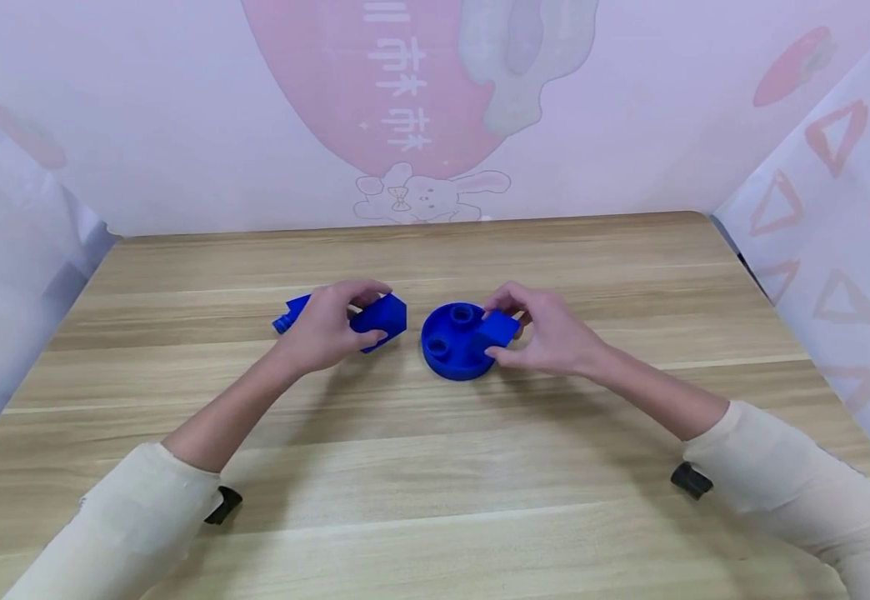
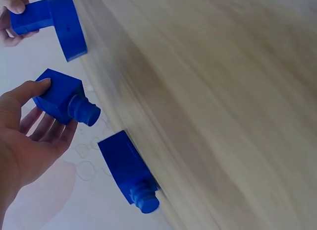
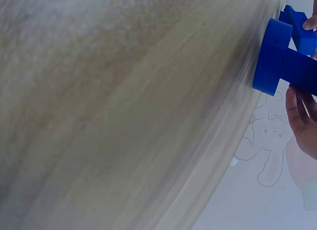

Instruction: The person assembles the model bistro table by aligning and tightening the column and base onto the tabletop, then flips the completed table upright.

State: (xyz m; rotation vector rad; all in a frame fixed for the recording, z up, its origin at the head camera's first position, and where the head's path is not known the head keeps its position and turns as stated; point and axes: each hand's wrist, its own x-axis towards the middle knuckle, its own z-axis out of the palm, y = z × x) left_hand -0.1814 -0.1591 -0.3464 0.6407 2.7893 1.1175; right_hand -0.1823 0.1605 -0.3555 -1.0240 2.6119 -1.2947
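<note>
My left hand grips a blue block between thumb and fingers, above the table. In the left wrist view a ridged, screw-like stub sticks out of this block's end. To its right, a round blue base with a raised rim rests on the table, two ringed holes showing inside. A second blue block stands up out of the base on its right side, and my right hand holds it by thumb and fingers. Its lower end is hidden inside the base.
Behind my left hand a third blue block lies on the wooden table, its ridged stub pointing left in the head view. A printed pale wall rises at the table's far edge. Dark pieces show beneath both sleeves.
</note>
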